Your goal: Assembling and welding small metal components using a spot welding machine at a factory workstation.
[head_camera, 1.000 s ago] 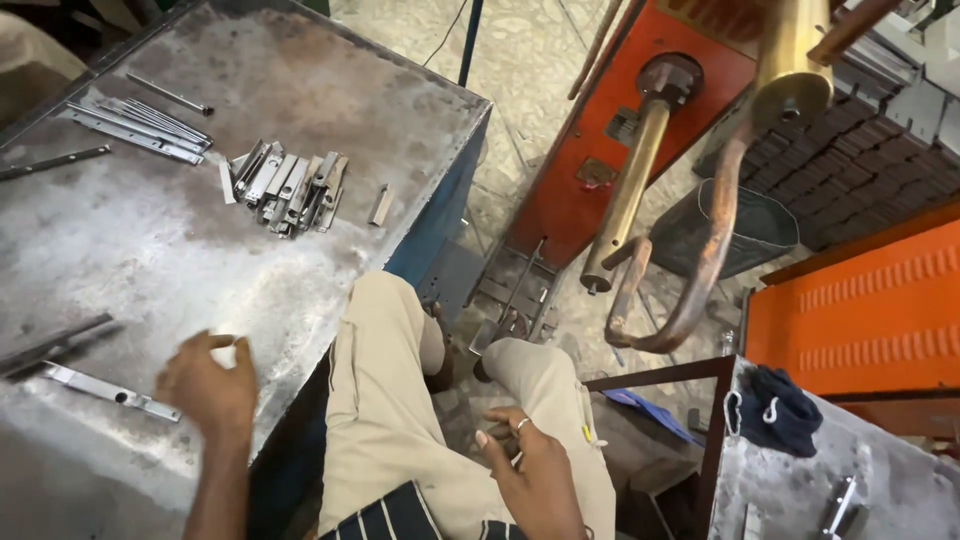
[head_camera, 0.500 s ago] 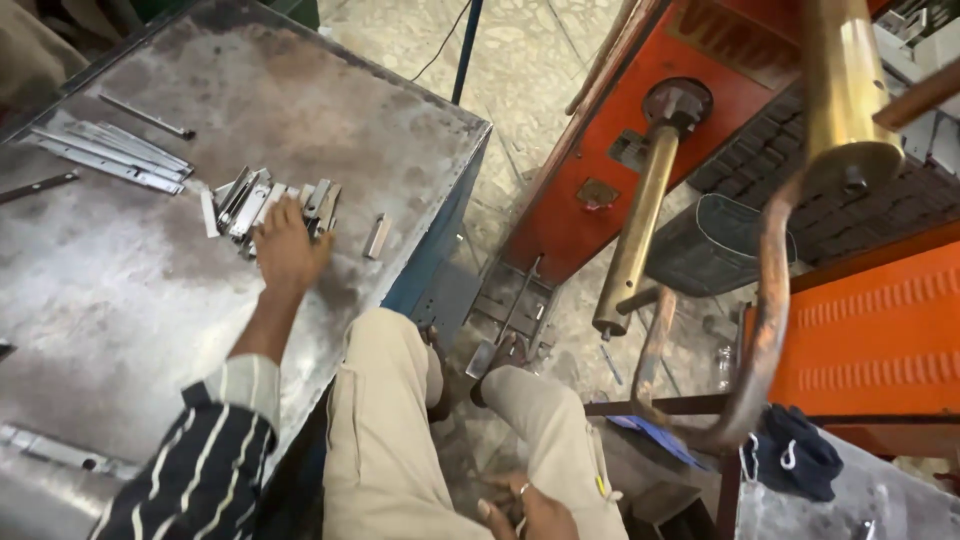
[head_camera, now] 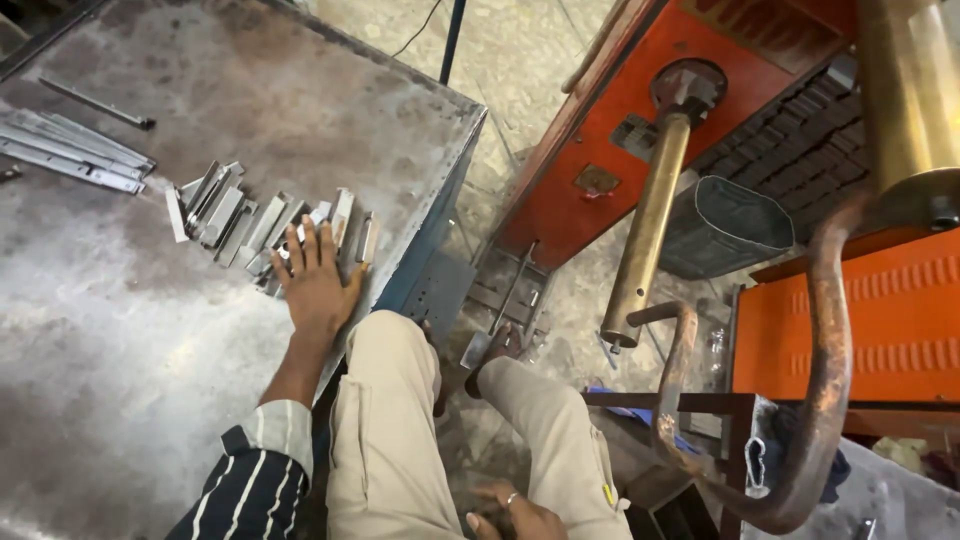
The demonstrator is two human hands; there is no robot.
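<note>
Since half a second ago, my left hand (head_camera: 315, 280) has slid onto the near end of the metal strips (head_camera: 265, 225); view has tilted down slightly.

Left hand lies flat, fingers (head_camera: 305, 240) spread and released, palm down on the strips, gripping nothing. Strips sit in a loose row near the right edge of the steel table (head_camera: 120, 330), at 10 o'clock from my knee. Longer bars (head_camera: 70, 150) lie well apart at 9 o'clock from the strips. Right hand (head_camera: 515, 515) rests on my thigh at 6 o'clock, mostly cut off; cannot tell its grip. Brass rod (head_camera: 650, 230) hangs at 2 o'clock.
</note>
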